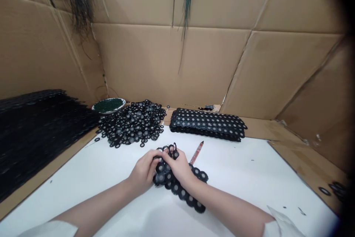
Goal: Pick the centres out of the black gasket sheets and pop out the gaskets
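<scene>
In the middle of the white table, a strip of joined black rings (182, 193) with pale centres lies partly under my right forearm. Its upper end is lifted and bunched between my two hands. My left hand (144, 168) pinches the left edge of that end, fingers curled. Close beside it, my right hand (177, 163) grips the same end with thumb and fingers closed near a raised ring. Whatever fine thread or tie lies between the fingertips is too small to make out. A reddish pointed tool with a dark tip (197, 152) rests just beyond the strip.
A heap of loose black rings (135, 126) lies at the back left, near a white dish of dark green bits (108, 105). Finished-looking ring panels (206, 122) are stacked behind. Dark stacked sheets (41, 129) fill the left side. Cardboard walls (172, 63) enclose the table; dark strands (188, 0) hang there.
</scene>
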Demonstrator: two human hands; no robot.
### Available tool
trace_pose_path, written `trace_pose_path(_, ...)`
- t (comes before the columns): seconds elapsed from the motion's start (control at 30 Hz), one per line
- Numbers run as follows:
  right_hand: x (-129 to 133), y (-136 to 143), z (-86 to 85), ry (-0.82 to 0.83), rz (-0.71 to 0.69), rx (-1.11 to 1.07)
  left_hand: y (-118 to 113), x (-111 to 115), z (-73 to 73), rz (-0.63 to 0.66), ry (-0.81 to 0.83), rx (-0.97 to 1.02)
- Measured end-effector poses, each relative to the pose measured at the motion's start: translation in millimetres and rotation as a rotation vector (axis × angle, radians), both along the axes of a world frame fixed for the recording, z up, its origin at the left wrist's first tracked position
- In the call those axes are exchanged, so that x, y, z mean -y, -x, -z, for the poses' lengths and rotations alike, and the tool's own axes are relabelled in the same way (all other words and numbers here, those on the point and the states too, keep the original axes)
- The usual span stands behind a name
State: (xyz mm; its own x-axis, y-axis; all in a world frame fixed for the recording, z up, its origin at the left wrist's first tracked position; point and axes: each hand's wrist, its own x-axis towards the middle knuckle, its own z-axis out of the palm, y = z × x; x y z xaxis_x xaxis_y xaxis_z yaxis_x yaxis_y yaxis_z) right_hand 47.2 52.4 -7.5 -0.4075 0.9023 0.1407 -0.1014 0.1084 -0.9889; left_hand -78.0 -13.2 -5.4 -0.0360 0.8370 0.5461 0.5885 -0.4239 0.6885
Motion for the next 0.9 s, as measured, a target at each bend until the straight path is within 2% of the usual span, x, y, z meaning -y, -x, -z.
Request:
trace_pose_path(0.03, 0.1, -0.2, 0.5, 0.022, -0.002, -0.016, 0.2, 0.2, 1.1, 0.031, -0.020, -0.132)
trace_pose_path(0.1, 0.4, -0.7, 0.6, 0.078, 0.001, -0.052, 1.7, -2.1, 2.2, 0.012, 0.008, -0.281)
trace_pose_path(0.2, 1.4, -1.2, -2.0, 0.148, 0.011, -0.086, 1.7, -6.5, 0.4, -0.093, 0.122, -0.356)
trace_pose_path(0.3, 2.8, -1.4, -5.1, 0.154, 0.020, -0.089, -2.8, -6.8, -3.5, -0.112, 0.248, -0.313)
trace_pose_path(0.43, 5.0, -1.3, -3.2, 0.067, 0.013, -0.076, -9.8, -2.2, -7.6, -0.078, 0.348, -0.169)
trace_pose_path(0.63, 13.3, -3.8, 3.2, -0.048, -0.092, -0.098, -8.7, 4.3, -12.1, -0.120, 0.379, -0.052)
trace_pose_path(0.8, 16.7, -4.4, 3.5, -0.097, -0.109, -0.046, -8.1, 9.0, -10.2, -0.078, 0.391, -0.062)
trace_pose_path(0.9, 13.6, -2.4, 3.2, -0.100, -0.094, -0.024, -6.3, 5.5, -8.5, -0.112, 0.361, -0.003)
